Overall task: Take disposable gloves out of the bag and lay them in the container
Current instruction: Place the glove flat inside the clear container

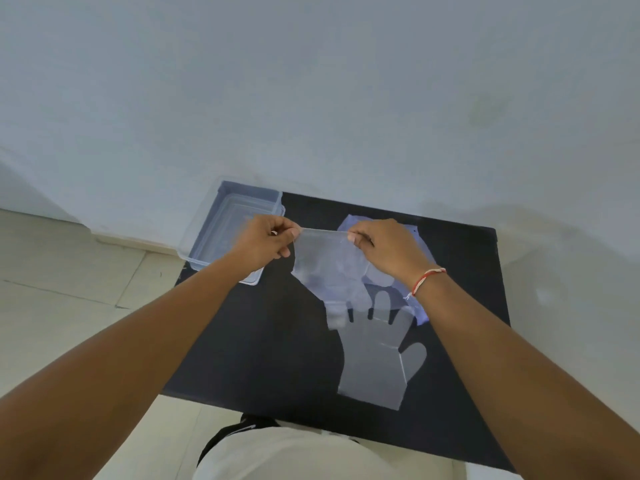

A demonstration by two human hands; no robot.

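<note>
A clear glove [329, 261] is held up by its cuff, pinched in the grip of the left hand [265, 242] and the right hand [388, 247]. The bag [420, 244] lies beneath on the black counter [263, 358]; the container [221, 226] sits at the far left corner. A second glove [374, 355] lies flat near the front edge.

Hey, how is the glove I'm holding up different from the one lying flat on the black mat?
The held glove hangs in the air, pinched at its cuff edge by the left hand and right hand; the flat glove lies untouched on the black mat. The held glove's fingers point down and look crumpled; the flat glove's spread out, clearly outlined. Both are thin, translucent plastic.
</note>
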